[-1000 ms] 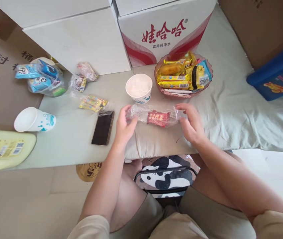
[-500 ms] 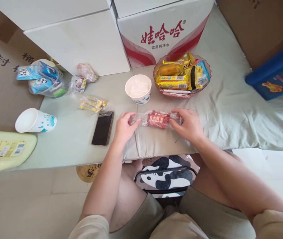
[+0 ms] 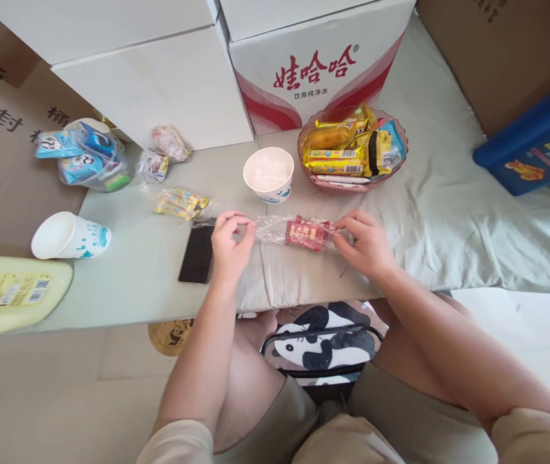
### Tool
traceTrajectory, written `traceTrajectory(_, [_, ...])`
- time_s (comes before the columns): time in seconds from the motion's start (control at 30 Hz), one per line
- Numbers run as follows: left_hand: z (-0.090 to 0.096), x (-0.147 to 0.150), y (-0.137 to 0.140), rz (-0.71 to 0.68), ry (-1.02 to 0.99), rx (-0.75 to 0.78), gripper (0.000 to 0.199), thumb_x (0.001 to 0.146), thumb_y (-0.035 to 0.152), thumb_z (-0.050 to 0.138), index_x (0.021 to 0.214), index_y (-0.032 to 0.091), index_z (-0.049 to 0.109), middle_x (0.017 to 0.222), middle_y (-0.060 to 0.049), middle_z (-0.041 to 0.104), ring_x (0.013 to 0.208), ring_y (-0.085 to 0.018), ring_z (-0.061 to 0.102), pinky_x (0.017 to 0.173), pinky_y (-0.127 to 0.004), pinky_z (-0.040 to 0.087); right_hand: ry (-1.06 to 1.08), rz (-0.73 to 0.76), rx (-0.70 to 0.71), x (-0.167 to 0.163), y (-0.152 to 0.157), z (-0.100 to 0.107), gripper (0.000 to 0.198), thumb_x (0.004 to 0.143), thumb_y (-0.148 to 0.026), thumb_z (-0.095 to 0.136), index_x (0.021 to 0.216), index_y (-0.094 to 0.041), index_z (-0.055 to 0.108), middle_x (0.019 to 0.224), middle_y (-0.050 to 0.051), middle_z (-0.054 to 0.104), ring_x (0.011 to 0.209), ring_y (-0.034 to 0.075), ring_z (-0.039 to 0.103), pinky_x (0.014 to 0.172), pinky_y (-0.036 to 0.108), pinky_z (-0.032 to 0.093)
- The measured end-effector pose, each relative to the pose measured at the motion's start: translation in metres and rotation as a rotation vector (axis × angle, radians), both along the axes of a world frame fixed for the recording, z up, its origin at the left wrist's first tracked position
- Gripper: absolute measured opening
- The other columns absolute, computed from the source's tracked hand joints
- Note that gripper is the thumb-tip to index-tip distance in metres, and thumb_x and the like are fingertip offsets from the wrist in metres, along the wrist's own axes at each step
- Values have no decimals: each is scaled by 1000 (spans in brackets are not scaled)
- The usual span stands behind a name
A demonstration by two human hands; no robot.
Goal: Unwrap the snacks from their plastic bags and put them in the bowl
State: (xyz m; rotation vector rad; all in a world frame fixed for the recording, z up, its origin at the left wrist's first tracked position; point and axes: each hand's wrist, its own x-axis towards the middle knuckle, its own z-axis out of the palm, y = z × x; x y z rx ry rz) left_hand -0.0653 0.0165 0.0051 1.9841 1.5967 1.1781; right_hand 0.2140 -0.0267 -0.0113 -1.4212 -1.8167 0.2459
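Observation:
A clear plastic bag (image 3: 269,230) is stretched sideways over the cloth, with red snack packets (image 3: 307,233) with gold lettering inside its right part. My left hand (image 3: 232,243) pinches the bag's left end between thumb and fingers, beside a black phone (image 3: 195,256) that it partly covers. On the other side my right hand (image 3: 364,241) is closed on the bag's right end, right by the packets. Just beyond them stands a white paper cup (image 3: 269,174) with something whitish in it, seen from above.
A pink glass bowl (image 3: 352,183) of yellow-wrapped snacks stands behind my right hand. To the left are bagged yellow packets (image 3: 181,203), a tipped paper cup (image 3: 70,236), a bag of blue packets (image 3: 84,158) and a pale yellow jug (image 3: 13,293). White boxes (image 3: 158,84) line the back.
My left hand has moved left, drawing the bag's left end out longer and covering part of the phone. The right hand and the red packets have hardly moved.

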Motion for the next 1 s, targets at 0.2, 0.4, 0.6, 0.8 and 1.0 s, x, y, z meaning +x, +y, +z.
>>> traceTrajectory(0.2, [-1,5,-5,-209,195,-84,34,79,25,76,112,23,72,133,-10,60,129,-27,57,113,-45,45,61,56,-55,-2,-1,5,16,91,-28,56,84,-22,69,83,7,66,75,20,62,67,34,49])
traceTrajectory(0.4, [6,8,-1,-106,52,-27,16,89,25,59,90,21,74,105,-6,73,101,-20,69,99,-38,54,78,62,-120,-2,-2,8,17,91,-29,56,84,-22,70,84,8,66,77,22,62,70,36,51])
traceTrajectory(0.6, [12,9,-7,-38,-62,93,13,87,24,56,82,21,67,89,-4,74,90,-19,70,89,-35,55,55,68,-136,-2,-2,6,15,89,-26,57,86,-22,71,85,8,66,80,23,63,74,38,52])
traceTrajectory(0.8, [8,7,-10,-49,-163,39,11,84,24,56,77,21,64,67,1,64,59,-13,58,60,-26,46,47,64,-126,-3,-1,5,16,90,-27,56,84,-21,69,85,8,65,75,21,61,67,34,49])
traceTrajectory(1.0, [11,9,-11,-31,-159,-26,11,80,28,57,73,21,63,64,1,62,56,-12,54,55,-26,43,51,61,-120,-3,-2,3,15,89,-26,56,83,-22,68,84,8,65,80,22,62,72,36,51])
